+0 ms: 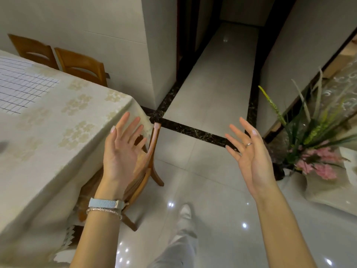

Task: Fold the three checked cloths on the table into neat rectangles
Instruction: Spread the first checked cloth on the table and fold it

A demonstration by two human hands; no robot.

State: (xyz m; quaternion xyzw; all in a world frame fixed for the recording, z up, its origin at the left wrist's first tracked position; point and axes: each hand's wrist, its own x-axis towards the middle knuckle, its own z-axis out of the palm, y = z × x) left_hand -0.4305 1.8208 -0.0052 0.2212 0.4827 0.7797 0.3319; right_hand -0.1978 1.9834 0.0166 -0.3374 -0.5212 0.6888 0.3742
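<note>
forearms: both are seen coming up from the near edge, bare and well apart.
left hand (123, 149): raised with the palm turned toward the camera and the fingers spread wide, nothing held; it's seen in front of the near right corner of the table (58, 144).
right hand (249, 151): same deal, fingers fanned out wide with nothing held, hung over the floor (212, 93) further right.
wrist stuff: a pale blue watch band (104, 203) and a thin bracelet (104, 210) are worn on the left wrist, and a ring (248, 144) on a right finger.
checked cloth (21, 86): 1 is seen, laid flat on the table at the far left, white with dark grid lines, cut off by the frame edge; well apart from both hands, touched by neither.
tablecloth (77, 105): cream with pale flower prints, draped over the table edges.
far chairs (83, 64): 2 wooden backs are tucked against the far side.
near chair (152, 151): pushed in at the near right corner, partly hidden behind the left hand.
floor: glossy pale tiles, crossed by a dark marble strip (193, 130).
flowers (318, 165): pink blooms and green stems are set at the right, near the right hand, not touching.
leg (183, 238): light trousers and a white shoe (185, 211) are seen at the near middle.
</note>
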